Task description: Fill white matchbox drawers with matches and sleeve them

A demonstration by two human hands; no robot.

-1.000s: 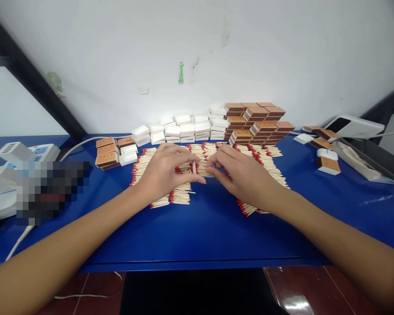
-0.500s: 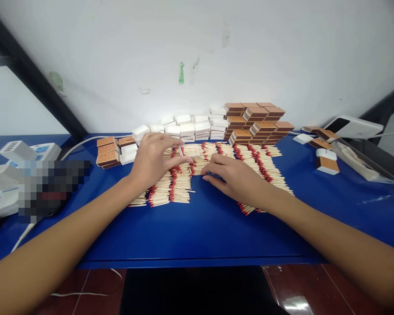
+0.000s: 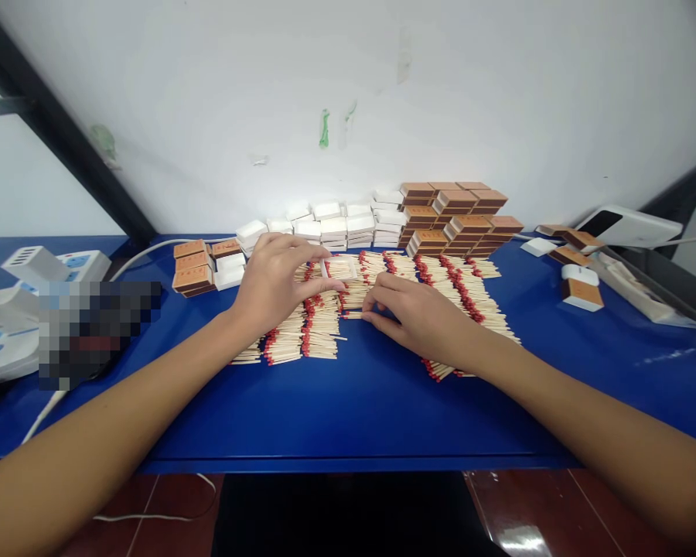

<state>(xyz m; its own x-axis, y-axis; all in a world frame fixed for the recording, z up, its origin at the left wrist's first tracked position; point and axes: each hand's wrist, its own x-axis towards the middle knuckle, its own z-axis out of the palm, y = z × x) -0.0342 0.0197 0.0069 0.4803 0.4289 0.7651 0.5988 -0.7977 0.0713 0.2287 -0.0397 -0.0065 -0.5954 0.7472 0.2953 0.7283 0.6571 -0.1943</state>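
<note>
Between thumb and fingers, my left hand (image 3: 278, 278) holds a white matchbox tray (image 3: 339, 268) with some red-tipped matches in it. My right hand (image 3: 411, 313) is closed at the fingertips on the end of a matchstick (image 3: 353, 315), whose red head points left. Rows of loose matches (image 3: 319, 329) lie under and around both hands on the blue table. More matches (image 3: 487, 309) spread out beyond my right wrist.
White trays (image 3: 330, 228) are stacked by the wall, beside a pile of brown matchboxes (image 3: 455, 216). Several matchboxes (image 3: 194, 267) sit at left, near power strips (image 3: 11, 333) and a partly blurred black object (image 3: 104, 333). A white device (image 3: 632, 224) stands at right.
My right fingertips have drawn a match slightly out from the near end of a row. My left hand keeps hold of the tray in nearly the same place.
</note>
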